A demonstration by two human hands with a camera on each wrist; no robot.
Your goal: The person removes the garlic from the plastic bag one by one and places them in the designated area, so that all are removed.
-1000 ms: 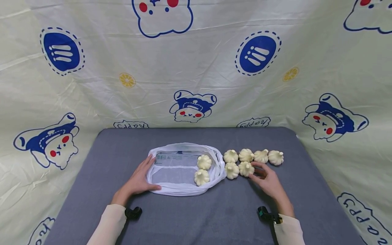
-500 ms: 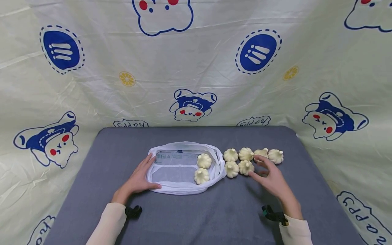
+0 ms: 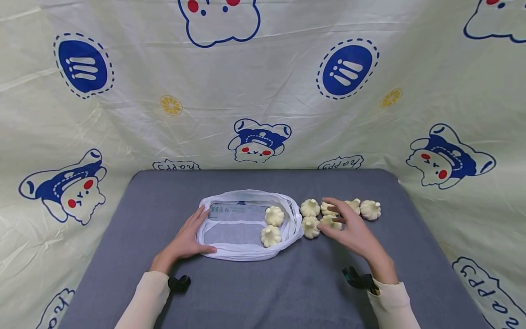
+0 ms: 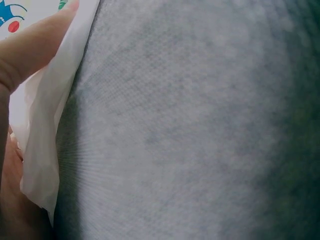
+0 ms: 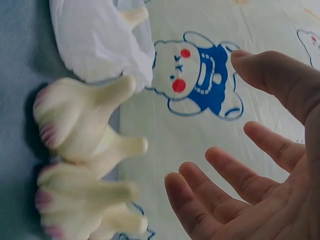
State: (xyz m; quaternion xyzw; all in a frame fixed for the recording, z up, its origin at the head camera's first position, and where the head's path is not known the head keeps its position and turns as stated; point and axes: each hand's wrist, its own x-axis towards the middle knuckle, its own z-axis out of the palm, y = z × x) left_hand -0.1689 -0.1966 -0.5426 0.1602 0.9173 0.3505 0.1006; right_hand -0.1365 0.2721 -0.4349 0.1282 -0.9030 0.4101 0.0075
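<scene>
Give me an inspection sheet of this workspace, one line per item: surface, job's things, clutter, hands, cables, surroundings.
Surface: grey cloth-covered table, flat.
Job's things: white mesh bag lying open, two garlic bulbs inside it; six more loose bulbs in two rows right of the bag.
Clutter: nothing seen.
Hands: left hand presses on the bag's left rim, thumb along its near edge; right hand spread open over the loose bulbs, gripping none.
Cables: nothing seen; a dark wrist mount shows at each sleeve.
Surroundings: cream backdrop cloth with blue cartoon prints behind and beside the table.
</scene>
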